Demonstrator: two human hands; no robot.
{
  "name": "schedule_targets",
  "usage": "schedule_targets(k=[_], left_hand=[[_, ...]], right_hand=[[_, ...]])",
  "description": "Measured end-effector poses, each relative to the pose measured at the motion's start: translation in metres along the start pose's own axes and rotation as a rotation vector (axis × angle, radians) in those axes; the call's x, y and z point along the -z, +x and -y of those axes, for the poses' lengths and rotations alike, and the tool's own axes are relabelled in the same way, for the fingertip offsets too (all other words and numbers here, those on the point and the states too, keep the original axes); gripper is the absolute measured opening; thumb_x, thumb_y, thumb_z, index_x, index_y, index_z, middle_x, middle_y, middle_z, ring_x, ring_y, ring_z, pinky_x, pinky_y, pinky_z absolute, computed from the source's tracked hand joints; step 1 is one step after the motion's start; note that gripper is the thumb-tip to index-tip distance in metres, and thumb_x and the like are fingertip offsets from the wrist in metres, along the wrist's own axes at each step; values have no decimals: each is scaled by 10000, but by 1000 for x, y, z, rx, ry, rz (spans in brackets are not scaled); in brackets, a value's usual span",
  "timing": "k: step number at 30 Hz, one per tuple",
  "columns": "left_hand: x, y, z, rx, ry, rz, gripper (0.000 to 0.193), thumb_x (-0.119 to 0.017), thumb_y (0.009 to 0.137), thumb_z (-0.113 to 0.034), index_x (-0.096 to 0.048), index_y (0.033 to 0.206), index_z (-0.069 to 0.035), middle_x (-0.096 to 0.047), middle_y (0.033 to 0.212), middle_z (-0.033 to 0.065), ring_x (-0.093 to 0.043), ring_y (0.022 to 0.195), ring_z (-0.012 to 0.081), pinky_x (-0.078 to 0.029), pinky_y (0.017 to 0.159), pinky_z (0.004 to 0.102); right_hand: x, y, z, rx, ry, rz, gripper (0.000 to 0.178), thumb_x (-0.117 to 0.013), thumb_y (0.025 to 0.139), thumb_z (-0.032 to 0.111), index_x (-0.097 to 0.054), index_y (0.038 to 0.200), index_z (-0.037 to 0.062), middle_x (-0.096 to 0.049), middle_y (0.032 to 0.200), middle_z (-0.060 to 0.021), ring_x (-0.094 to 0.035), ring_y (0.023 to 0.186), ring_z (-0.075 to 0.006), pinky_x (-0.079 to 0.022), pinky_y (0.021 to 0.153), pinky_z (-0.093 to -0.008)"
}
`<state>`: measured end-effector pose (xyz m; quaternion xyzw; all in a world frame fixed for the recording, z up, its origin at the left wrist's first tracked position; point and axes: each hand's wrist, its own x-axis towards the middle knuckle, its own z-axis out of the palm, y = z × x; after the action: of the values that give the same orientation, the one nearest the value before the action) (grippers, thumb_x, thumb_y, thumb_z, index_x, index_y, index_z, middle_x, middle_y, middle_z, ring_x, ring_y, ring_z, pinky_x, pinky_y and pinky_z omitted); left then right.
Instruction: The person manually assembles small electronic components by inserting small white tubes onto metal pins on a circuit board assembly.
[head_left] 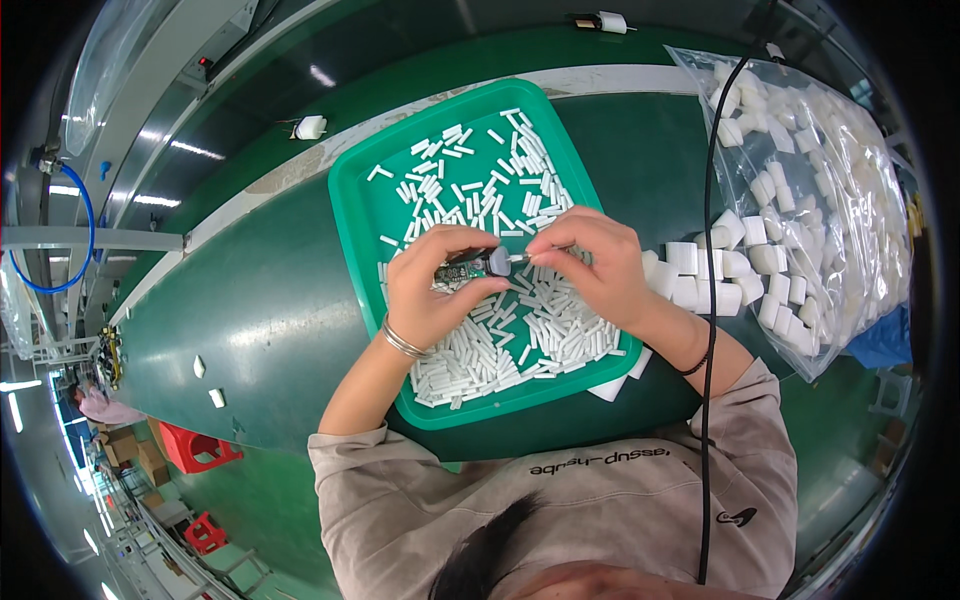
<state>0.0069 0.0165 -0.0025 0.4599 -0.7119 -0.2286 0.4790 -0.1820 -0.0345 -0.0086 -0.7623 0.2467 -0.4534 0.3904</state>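
My left hand (425, 290) is closed around a small device with a bare circuit board and a grey rounded end (482, 265). Thumb and fingertips of my right hand (597, 265) pinch a small thin white piece (518, 258) at the device's grey end; its exact shape is partly hidden by the fingers. Both hands are above a green tray (350, 215). Many short white tubes (465, 365) lie loose in it, heaped most thickly on its near side.
White plastic housings (735, 265) spill from a clear bag (850, 220) on the right. A black cable (709, 300) hangs down past my right arm. Beyond a pale rail, white pieces (310, 127) rest on a green belt. Red stools (195, 448) stand on the floor at left.
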Motion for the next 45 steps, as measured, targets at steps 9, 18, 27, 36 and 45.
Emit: schedule_targets(k=[9,18,27,36,45], left_hand=[[-3,-3,-6,308,-200,-2,292,-737,589,-84,-615,849,-34,-633,796,66,-607,705,135,-472,641,227],[-8,-2,-9,283,-98,37,274,-724,603,-54,-614,851,-18,-631,786,58,-592,708,113,-464,663,220],[-7,2,-6,312,-82,28,272,-713,596,-24,-608,847,-7,-626,798,66,-590,720,120,-458,679,217],[2,-3,-3,436,-365,-108,299,-650,666,21,-527,939,22,-595,929,128,-568,860,178,-438,779,266],[-1,0,-1,395,-529,-207,306,-635,692,23,-503,968,12,-580,966,131,-558,896,172,-435,792,263]], right_hand=[[1,-4,-4,288,-243,21,133,-659,643,84,-591,754,56,-594,702,-25,-545,610,-169,-433,515,-263],[55,10,19,285,-641,185,186,-656,613,115,-590,782,72,-568,702,-27,-545,664,-176,-444,515,-274],[122,-20,13,-243,-989,590,314,-661,551,56,-573,853,66,-514,818,-52,-480,861,-220,-435,674,-307],[94,17,19,-234,-442,190,351,-657,656,52,-484,961,62,-538,853,-49,-549,739,-180,-455,590,-268],[2,24,6,-441,473,163,455,-531,736,-72,-451,1166,53,-484,979,-48,-509,818,-112,-478,661,-218]])
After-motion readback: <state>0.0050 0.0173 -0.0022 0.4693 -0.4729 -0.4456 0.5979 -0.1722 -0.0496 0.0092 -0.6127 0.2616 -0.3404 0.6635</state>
